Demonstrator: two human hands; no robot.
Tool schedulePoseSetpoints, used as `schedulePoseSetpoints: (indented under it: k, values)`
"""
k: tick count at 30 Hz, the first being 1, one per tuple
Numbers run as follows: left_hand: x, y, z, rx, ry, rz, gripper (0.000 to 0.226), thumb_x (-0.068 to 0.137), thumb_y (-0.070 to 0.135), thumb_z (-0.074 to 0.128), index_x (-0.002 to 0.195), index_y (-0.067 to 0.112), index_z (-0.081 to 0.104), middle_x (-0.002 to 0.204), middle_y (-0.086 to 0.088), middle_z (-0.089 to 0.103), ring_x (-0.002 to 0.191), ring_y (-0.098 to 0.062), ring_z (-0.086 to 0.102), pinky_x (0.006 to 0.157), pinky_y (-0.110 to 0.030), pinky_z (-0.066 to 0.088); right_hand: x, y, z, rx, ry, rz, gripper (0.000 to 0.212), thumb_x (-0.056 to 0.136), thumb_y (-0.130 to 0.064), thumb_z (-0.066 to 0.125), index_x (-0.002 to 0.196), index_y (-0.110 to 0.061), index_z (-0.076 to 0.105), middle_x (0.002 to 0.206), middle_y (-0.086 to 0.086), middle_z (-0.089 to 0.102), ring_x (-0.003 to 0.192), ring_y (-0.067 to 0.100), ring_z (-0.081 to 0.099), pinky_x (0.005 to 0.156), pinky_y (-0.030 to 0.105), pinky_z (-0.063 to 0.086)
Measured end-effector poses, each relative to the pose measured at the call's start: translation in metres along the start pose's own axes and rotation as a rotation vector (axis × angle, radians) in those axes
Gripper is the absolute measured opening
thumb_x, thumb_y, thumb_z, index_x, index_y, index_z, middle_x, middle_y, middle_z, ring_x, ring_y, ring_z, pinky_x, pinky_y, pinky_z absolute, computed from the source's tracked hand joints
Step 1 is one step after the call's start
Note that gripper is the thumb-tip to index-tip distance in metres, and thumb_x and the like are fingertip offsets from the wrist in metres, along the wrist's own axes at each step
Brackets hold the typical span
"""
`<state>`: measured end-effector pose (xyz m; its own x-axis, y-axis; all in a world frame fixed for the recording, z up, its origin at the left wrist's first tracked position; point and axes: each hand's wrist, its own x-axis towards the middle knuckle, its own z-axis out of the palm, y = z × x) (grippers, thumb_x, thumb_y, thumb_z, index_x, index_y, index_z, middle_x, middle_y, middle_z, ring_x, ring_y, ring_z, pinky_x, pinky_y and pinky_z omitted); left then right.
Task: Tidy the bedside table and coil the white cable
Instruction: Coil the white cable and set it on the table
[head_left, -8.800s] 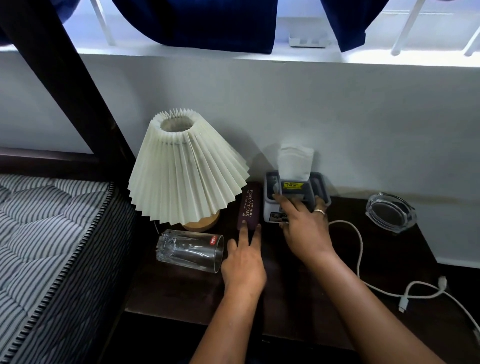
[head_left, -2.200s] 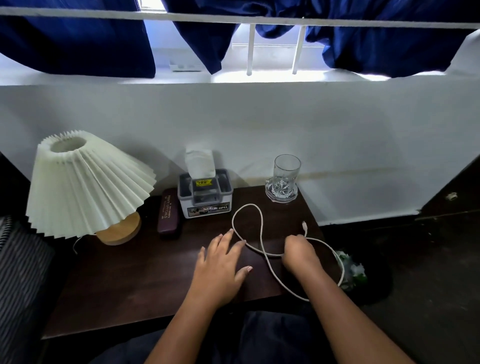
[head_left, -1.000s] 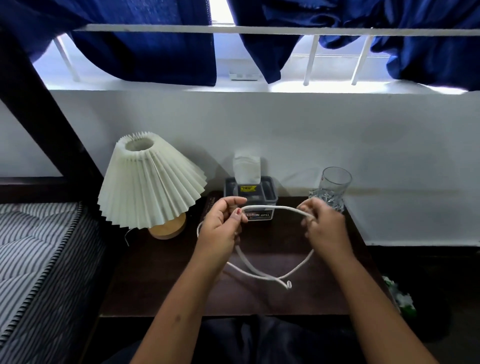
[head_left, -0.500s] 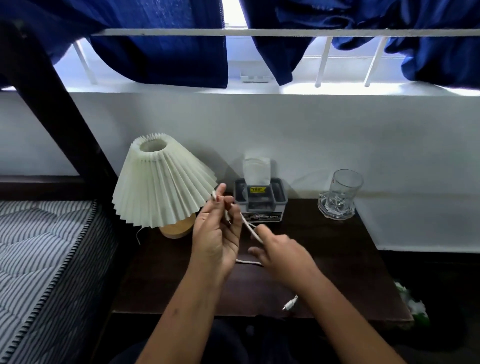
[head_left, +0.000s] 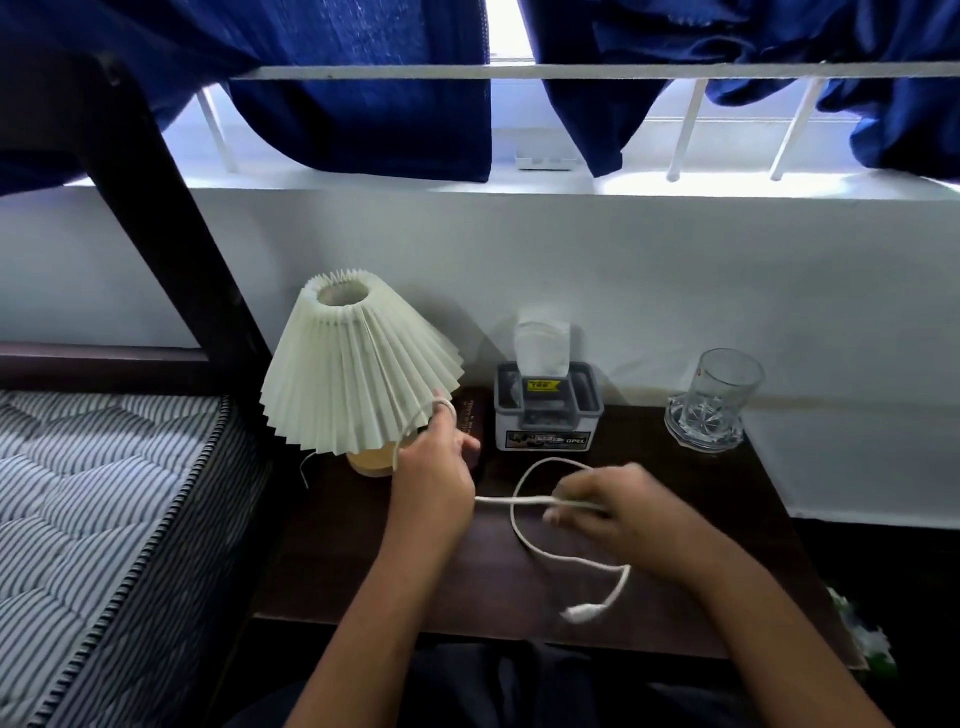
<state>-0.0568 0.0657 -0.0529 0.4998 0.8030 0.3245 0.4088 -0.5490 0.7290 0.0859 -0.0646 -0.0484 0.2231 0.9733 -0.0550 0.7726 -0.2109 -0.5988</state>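
Note:
The white cable (head_left: 519, 525) hangs between both hands above the dark bedside table (head_left: 727, 582). My left hand (head_left: 436, 478) holds it near the lamp, with loops of it around the raised fingers. My right hand (head_left: 618, 509) pinches a straight stretch pulled taut to the right. Below that, one open loop curls down and ends in a loose white plug (head_left: 582, 613) hanging over the table's front part.
A pleated cream lamp (head_left: 358, 374) stands at the table's back left, a dark glasses case (head_left: 470, 415) beside it, a grey tissue box (head_left: 545, 410) in the middle, and a glass (head_left: 722, 395) in a glass ashtray at the back right. A striped mattress (head_left: 104, 519) lies left.
My right hand has slid to the right along the cable and pulled a length out taut. The left hand has dropped a little, and the plug end now dangles lower right.

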Motion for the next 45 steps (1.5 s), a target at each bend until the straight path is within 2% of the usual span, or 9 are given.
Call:
schedulePoseSetpoints:
  k: [3, 9, 14, 19, 25, 29, 36, 40, 45]
  values:
    - [-0.009, 0.004, 0.003, 0.017, -0.410, -0.084, 0.042, 0.091, 0.003, 0.035, 0.130, 0.015, 0.046, 0.082, -0.001, 0.058, 0.079, -0.018, 0.060, 0.082, -0.032, 0.050, -0.006, 0.010, -0.016, 0.005, 0.336, -0.024, 0.017, 0.076, -0.047, 0.067, 0.079, -0.030, 0.066, 0.062, -0.013, 0.062, 0.060, 0.000, 0.056, 0.058, 0.019, 0.043]
    - [-0.014, 0.018, 0.000, -0.741, -0.860, -0.411, 0.031, 0.099, 0.016, 0.035, 0.115, 0.005, 0.060, 0.041, 0.010, 0.042, 0.032, -0.001, 0.037, 0.053, -0.020, 0.053, -0.005, 0.025, -0.021, 0.111, 0.731, 0.088, 0.020, 0.073, -0.054, 0.064, 0.072, -0.034, 0.062, 0.066, -0.006, 0.066, 0.066, 0.008, 0.060, 0.063, 0.024, 0.043]
    - [-0.011, 0.032, -0.012, -1.291, -0.873, -0.376, 0.045, 0.095, 0.032, 0.036, 0.116, 0.001, 0.062, 0.039, 0.008, 0.032, 0.025, -0.001, 0.024, 0.052, -0.024, 0.055, 0.005, 0.024, -0.005, 0.041, 0.546, 0.187, 0.033, 0.085, -0.055, 0.046, 0.086, -0.028, 0.065, 0.068, -0.004, 0.064, 0.072, 0.021, 0.063, 0.063, 0.037, 0.047]
    - [0.000, 0.031, -0.011, -1.612, -0.433, -0.455, 0.044, 0.094, 0.033, 0.034, 0.114, 0.004, 0.060, 0.037, 0.007, 0.032, 0.023, -0.001, 0.028, 0.055, -0.019, 0.055, 0.017, 0.002, 0.027, -0.139, 0.275, 0.137, 0.030, 0.092, -0.051, 0.039, 0.094, -0.025, 0.055, 0.090, 0.005, 0.068, 0.089, 0.034, 0.062, 0.066, 0.038, 0.047]
    - [0.008, 0.021, -0.011, -1.484, -0.060, -0.407, 0.042, 0.099, 0.022, 0.031, 0.136, 0.002, 0.039, 0.044, 0.007, 0.042, 0.050, -0.011, 0.063, 0.068, -0.024, 0.058, 0.019, -0.016, 0.044, -0.162, 0.074, 0.043, 0.024, 0.092, -0.048, 0.040, 0.082, -0.026, 0.039, 0.074, -0.004, 0.055, 0.077, 0.027, 0.058, 0.059, 0.035, 0.040]
    - [0.004, 0.015, -0.007, -1.263, -0.093, -0.270, 0.046, 0.100, 0.015, 0.028, 0.146, 0.013, 0.021, 0.048, 0.007, 0.046, 0.081, -0.023, 0.073, 0.085, -0.027, 0.048, 0.018, -0.024, 0.049, -0.202, 0.021, -0.057, 0.021, 0.091, -0.047, 0.042, 0.090, -0.026, 0.043, 0.076, -0.001, 0.060, 0.077, 0.028, 0.059, 0.059, 0.036, 0.045]
    - [-0.005, 0.012, 0.008, -0.329, -0.245, -0.026, 0.050, 0.098, 0.016, 0.037, 0.145, 0.027, 0.024, 0.074, -0.004, 0.057, 0.079, -0.016, 0.063, 0.067, -0.012, 0.046, 0.009, -0.024, 0.023, -0.199, 0.157, -0.183, 0.029, 0.090, -0.047, 0.044, 0.093, -0.026, 0.063, 0.083, -0.002, 0.069, 0.078, 0.019, 0.063, 0.068, 0.038, 0.050]
    - [-0.011, 0.011, 0.012, -0.154, -0.419, -0.143, 0.028, 0.096, 0.018, 0.039, 0.122, 0.018, 0.047, 0.078, 0.002, 0.057, 0.056, -0.002, 0.062, 0.057, -0.014, 0.048, 0.001, -0.020, 0.009, -0.192, 0.227, -0.165, 0.023, 0.084, -0.047, 0.050, 0.090, -0.031, 0.066, 0.081, -0.009, 0.068, 0.075, 0.008, 0.062, 0.068, 0.030, 0.049]
    - [-0.012, 0.012, 0.012, -0.102, -0.610, -0.206, 0.022, 0.096, 0.022, 0.036, 0.076, 0.015, 0.040, 0.073, -0.009, 0.052, 0.047, -0.020, 0.058, 0.056, -0.032, 0.052, -0.002, -0.007, -0.004, -0.141, 0.298, -0.074, 0.021, 0.077, -0.048, 0.060, 0.082, -0.028, 0.063, 0.075, -0.011, 0.063, 0.069, 0.006, 0.057, 0.067, 0.033, 0.049]
